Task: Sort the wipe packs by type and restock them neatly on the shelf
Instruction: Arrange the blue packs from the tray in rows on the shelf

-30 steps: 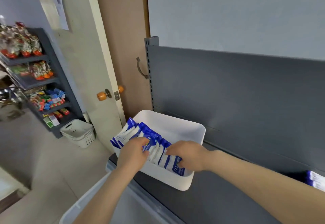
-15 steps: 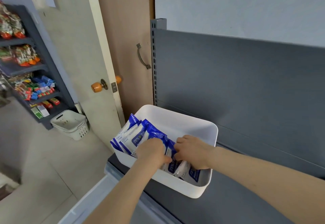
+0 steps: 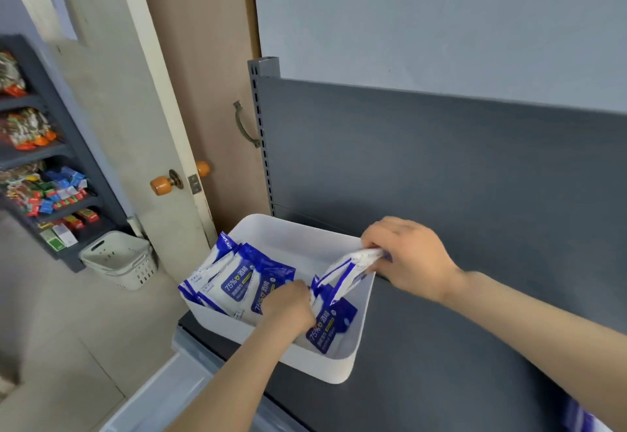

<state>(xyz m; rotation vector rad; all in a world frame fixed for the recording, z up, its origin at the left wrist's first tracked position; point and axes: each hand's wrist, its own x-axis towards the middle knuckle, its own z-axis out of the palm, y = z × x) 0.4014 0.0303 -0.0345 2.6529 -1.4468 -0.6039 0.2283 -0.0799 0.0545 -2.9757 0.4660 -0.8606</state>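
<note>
A dark grey shelf [image 3: 458,346] is spread over the right half of the frame, its back panel rising behind. A white bin [image 3: 359,330] is set on the shelf's left end, at lower centre. Inside the bin, blue-and-white packs [image 3: 237,284] are stood on edge and leaned toward its left wall. The print that can be read on them is alike, so one type is judged to be kept here.

At centre right, the right hand [image 3: 412,255] is closed in a pinch on the top edge of one pack [image 3: 349,263]. This pack is tilted up near the bin's right rim, its lower end among the others. The left hand [image 3: 288,306] is sunk knuckles-up between the row and that pack. Its fingers are hidden, so whether anything is gripped cannot be told. A low pack [image 3: 330,324] is seen leaning on the bin's right side.

The packs are judged to be soft, fairly light film pouches, slick and apt to sag when held by one end. A hold is best taken on the stiffer sealed edge, or across both flat faces for neat placing.
</note>
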